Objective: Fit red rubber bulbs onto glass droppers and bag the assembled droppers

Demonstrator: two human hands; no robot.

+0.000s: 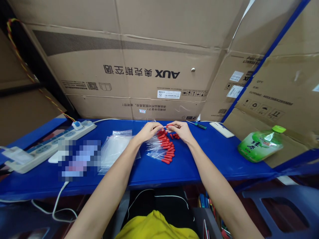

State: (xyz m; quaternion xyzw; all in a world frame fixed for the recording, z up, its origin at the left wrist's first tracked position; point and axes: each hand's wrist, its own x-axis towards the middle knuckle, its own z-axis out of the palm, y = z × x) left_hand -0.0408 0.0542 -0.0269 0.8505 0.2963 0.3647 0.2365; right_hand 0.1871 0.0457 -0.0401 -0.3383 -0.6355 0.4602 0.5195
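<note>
My left hand (149, 131) and my right hand (181, 130) meet at the back middle of the table, fingers pinched close together. Between the fingertips is a red rubber bulb (169, 125), which my right hand grips. On its left my left fingers pinch a thin clear tube, mostly hidden by them. Just below lies a fanned row of several clear droppers (166, 146), red bulbs towards the right and slim tubes towards the left. A few loose red bulbs (176, 136) rest under my right hand.
Clear plastic bags (113, 151) lie left of the droppers. Further left are a blurred phone (81, 159) and a power strip (52, 142). A green screwdriver (200, 126), a white flat device (221, 129) and a green bottle (260, 144) are at right. Cardboard (139, 43) walls the back.
</note>
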